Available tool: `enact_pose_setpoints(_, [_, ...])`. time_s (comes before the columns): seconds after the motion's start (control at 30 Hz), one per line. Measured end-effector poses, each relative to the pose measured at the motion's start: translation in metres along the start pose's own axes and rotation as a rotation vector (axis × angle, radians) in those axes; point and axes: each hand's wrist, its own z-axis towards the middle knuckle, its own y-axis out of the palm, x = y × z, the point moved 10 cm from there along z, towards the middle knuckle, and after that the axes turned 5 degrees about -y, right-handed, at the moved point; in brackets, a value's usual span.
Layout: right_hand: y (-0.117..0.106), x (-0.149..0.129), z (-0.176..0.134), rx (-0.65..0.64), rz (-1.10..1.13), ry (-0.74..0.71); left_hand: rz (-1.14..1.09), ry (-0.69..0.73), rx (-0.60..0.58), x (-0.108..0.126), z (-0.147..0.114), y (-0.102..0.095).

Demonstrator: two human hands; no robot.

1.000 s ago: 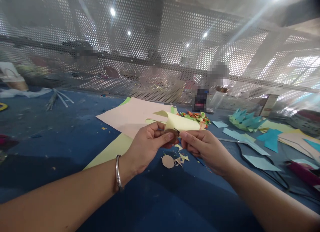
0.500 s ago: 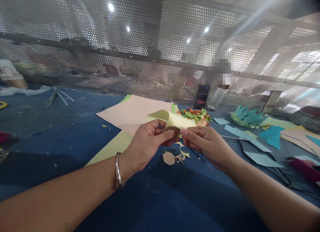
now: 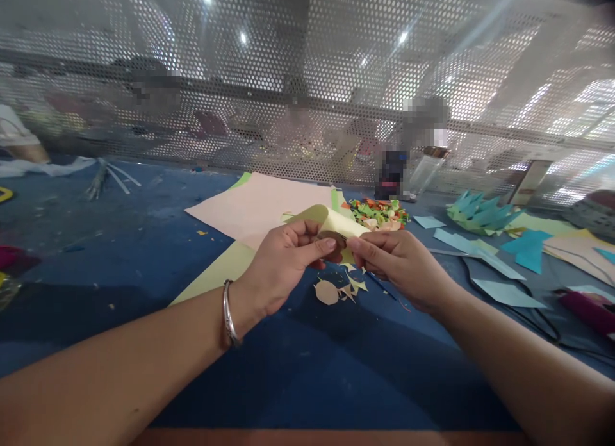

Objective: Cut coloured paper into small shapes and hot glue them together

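A pale yellow sheet of paper is curled over between my two hands above the blue table. My left hand, with a silver bangle at the wrist, is closed on its left and lower part, thumb on top. My right hand pinches the right end; whether it also grips something small is hidden. A brownish rounded piece shows in shadow under the curl, its kind unclear. Just below the hands lie a round beige paper piece and small paper scraps.
Behind my hands lie a pink sheet and a pile of green and orange clippings. Blue paper pieces, a spiky blue paper form and a black cord are on the right. A perforated metal screen borders the back.
The view has tilted slightly down, so a reddish-brown strip appears along the bottom. Both hands keep their hold on the yellow paper, with only a small shift.
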Motion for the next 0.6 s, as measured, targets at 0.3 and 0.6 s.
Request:
enact_pose_setpoints(0.3, [-0.003, -0.011, 0.001, 0.000, -0.101, -0.079, -0.002, -0.055, 0.026, -0.002, -0.001, -0.002])
enact_pose_setpoints(0.6, [-0.002, -0.015, 0.003, -0.015, -0.161, -0.152, -0.041, -0.097, 0.054, -0.008, -0.001, -0.004])
